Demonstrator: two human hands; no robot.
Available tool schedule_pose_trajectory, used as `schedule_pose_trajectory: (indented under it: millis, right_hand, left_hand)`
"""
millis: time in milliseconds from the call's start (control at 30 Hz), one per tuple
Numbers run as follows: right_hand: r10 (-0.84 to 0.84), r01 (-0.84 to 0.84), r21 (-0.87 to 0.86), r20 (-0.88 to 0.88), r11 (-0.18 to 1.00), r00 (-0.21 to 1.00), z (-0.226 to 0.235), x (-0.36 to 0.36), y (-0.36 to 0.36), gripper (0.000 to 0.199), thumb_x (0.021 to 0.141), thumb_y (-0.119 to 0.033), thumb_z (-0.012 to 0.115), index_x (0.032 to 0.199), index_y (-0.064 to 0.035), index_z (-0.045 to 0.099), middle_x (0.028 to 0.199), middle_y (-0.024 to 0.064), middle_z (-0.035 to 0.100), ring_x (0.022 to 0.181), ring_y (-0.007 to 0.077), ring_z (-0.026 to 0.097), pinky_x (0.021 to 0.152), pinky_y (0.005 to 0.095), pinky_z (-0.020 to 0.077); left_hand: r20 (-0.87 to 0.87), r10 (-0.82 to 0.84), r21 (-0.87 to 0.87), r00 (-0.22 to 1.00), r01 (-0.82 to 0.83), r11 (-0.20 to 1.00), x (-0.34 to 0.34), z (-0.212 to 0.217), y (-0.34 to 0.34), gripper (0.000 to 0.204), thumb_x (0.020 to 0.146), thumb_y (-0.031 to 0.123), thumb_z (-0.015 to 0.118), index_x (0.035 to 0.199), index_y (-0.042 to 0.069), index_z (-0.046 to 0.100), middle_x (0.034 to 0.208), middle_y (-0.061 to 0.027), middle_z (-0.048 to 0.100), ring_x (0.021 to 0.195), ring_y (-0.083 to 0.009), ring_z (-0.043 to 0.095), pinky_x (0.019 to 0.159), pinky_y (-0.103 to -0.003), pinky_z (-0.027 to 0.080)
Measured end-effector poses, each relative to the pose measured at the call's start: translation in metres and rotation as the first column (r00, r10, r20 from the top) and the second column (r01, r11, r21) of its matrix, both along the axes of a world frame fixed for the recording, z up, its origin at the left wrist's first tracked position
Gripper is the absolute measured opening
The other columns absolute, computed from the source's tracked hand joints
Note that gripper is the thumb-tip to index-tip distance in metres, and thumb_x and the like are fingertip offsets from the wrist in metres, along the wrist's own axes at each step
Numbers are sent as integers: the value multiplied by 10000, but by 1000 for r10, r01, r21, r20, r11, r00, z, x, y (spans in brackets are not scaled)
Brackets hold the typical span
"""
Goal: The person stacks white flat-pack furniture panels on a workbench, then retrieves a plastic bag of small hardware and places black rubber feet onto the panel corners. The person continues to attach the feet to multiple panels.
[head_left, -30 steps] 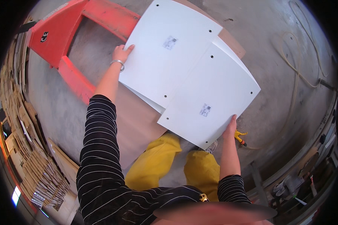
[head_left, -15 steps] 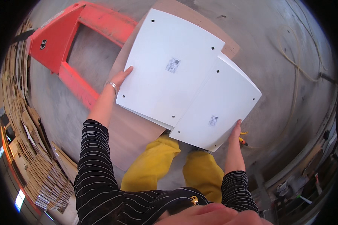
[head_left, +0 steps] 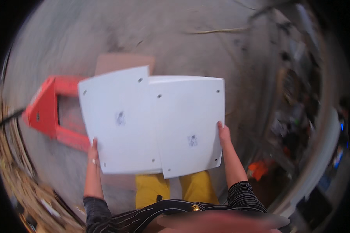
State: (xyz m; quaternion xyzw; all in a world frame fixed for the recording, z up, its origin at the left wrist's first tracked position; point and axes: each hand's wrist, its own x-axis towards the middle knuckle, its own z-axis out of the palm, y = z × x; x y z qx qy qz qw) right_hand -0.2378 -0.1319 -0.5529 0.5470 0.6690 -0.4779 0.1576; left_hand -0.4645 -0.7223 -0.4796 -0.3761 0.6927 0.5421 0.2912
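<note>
Two overlapping sets of white panels, a left white panel and a right white panel, are held in front of me above my yellow trousers. Each top panel has dark holes near its corners and a small printed label. A second layer shows under the right panel's far edge. My left hand is closed on the left edge, thumb on top and fingers hidden beneath. On the opposite edge my right hand grips the right panel the same way.
A red pallet jack stands on the concrete floor at the left, partly behind the panels. A brown board shows beyond them. Stacked cardboard lines the far left. A pale hose lies ahead; blurred clutter and an orange item are at right.
My view has swung to the right. Both hands have kept hold of the panels, which have turned to lie nearly straight across me and shifted off most of the brown board.
</note>
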Motion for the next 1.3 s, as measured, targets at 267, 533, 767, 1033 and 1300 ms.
schedule_pose_trajectory:
  millis: [267, 533, 767, 1033, 1300]
  right_hand:
    - [-194, 252, 256, -231, 933, 953, 307, 249, 60, 676, 846, -627, 495, 1039, 8, 626, 1017, 227, 641, 1001, 371, 595, 846, 410, 461]
    - [-649, 806, 227, -493, 546, 579, 379, 459, -74, 687, 811, -613, 569, 1044, 32, 610, 967, 194, 663, 933, 294, 638, 822, 380, 472]
    - [-731, 855, 268, -445, 443, 518, 394, 603, -143, 676, 802, -585, 598, 1052, 43, 610, 968, 178, 668, 913, 273, 638, 816, 374, 465]
    - [-706, 720, 506, -268, 475, 655, 463, 648, -142, 715, 792, -603, 592, 998, 82, 605, 963, 270, 636, 956, 400, 603, 816, 439, 459]
    - [-661, 671, 507, -236, 541, 712, 466, 539, -195, 722, 784, -613, 596, 976, 83, 587, 969, 300, 617, 945, 432, 593, 814, 454, 462]
  left_hand:
    - [-210, -450, 38, 868, 467, 883, 56, 259, 169, 697, 862, 524, 575, 1201, -82, 507, 1123, -143, 605, 996, -214, 582, 860, -351, 477]
    - [-309, -863, -157, 400, 873, 461, 97, 333, 336, 683, 873, 550, 524, 1117, -87, 574, 1055, -120, 623, 919, -193, 579, 797, -333, 471]
    - [-327, -913, -155, 246, 938, 309, 218, 357, 402, 675, 824, 604, 559, 844, -63, 665, 735, -65, 640, 630, -154, 576, 580, -327, 468]
    - [-223, -973, -365, 57, 921, 138, 262, 344, 375, 817, 779, 684, 532, 979, -101, 640, 852, -150, 655, 803, -236, 616, 741, -356, 480]
    - [-90, -983, -285, 159, 942, 179, 147, 370, 329, 854, 792, 699, 504, 1072, -101, 613, 972, -152, 649, 904, -212, 600, 817, -351, 466]
